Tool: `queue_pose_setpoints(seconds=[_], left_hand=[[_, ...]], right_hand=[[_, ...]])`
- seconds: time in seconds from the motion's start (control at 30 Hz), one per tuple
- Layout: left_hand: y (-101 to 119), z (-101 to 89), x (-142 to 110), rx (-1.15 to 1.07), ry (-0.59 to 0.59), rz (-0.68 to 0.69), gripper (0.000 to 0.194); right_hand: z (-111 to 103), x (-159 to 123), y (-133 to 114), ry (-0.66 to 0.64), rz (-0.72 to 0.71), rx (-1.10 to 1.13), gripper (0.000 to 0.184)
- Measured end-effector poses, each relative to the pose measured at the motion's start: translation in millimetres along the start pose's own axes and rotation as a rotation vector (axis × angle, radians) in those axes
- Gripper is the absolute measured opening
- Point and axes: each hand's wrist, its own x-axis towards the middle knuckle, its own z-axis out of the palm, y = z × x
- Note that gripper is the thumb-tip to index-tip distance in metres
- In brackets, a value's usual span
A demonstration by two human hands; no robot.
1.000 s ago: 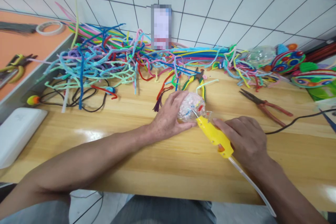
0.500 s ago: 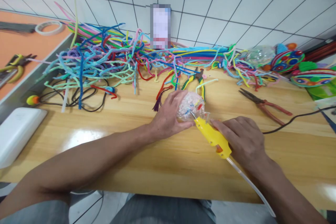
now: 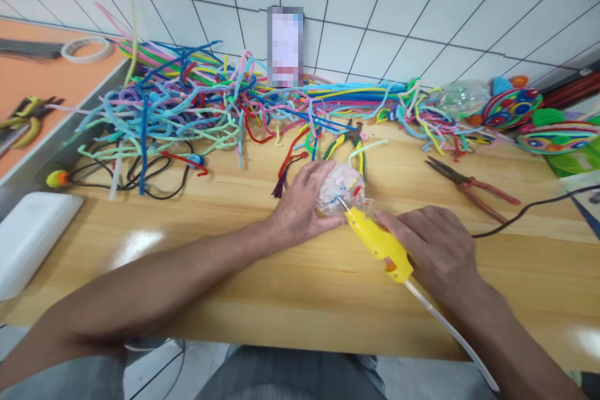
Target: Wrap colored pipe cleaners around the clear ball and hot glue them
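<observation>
My left hand (image 3: 300, 206) is closed around the left side of a round, clear ball (image 3: 341, 186) that looks filled with pale pink bits and a few blue, red and yellow specks. In my right hand (image 3: 434, 244) is a yellow hot glue gun (image 3: 377, 240), its metal nozzle at the near face of the ball; whether it touches cannot be made out. A long clear glue stick (image 3: 450, 328) trails from the gun's back end towards me. Just behind the ball lie yellow-and-green-handled pliers (image 3: 352, 140), partly hidden by it, and a dark purple tassel (image 3: 282, 184).
Tangled pipe cleaners (image 3: 178, 100) line the wall, where a phone (image 3: 285, 47) leans. Red-handled pliers (image 3: 473, 187) and a black cord (image 3: 529, 215) lie to the right. Colourful crafted pieces (image 3: 513, 109) stand at the back right, a white power bank (image 3: 37, 240) at the left.
The glue gun's nozzle has shifted slightly left over the ball, and my right hand with it. My left hand keeps its hold on the ball.
</observation>
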Motion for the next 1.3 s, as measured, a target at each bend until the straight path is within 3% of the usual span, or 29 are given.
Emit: queue_pose_setpoints(seconds=[0.37, 0.53, 0.87, 1.3], left_hand=[[-4.2, 1.1, -0.6, -0.024, -0.009, 0.011, 0.102], [-0.7, 0.1, 0.4, -0.011, -0.015, 0.01, 0.1], [-2.6, -1.3, -0.5, -0.039, -0.029, -0.016, 0.103], [-3.5, 1.1, 0.1, -0.019, -0.02, 0.009, 0.104]], right_hand=[[-3.3, 3.4, -3.6, 0.055, 0.025, -0.042, 0.033], [-5.4, 4.5, -4.6, -0.008, 0.006, -0.031, 0.036], [-4.4, 0.9, -3.6, -0.018, 0.047, 0.042, 0.019], [-2.3, 1.6, -3.6, 0.017, 0.036, 0.112, 0.012]])
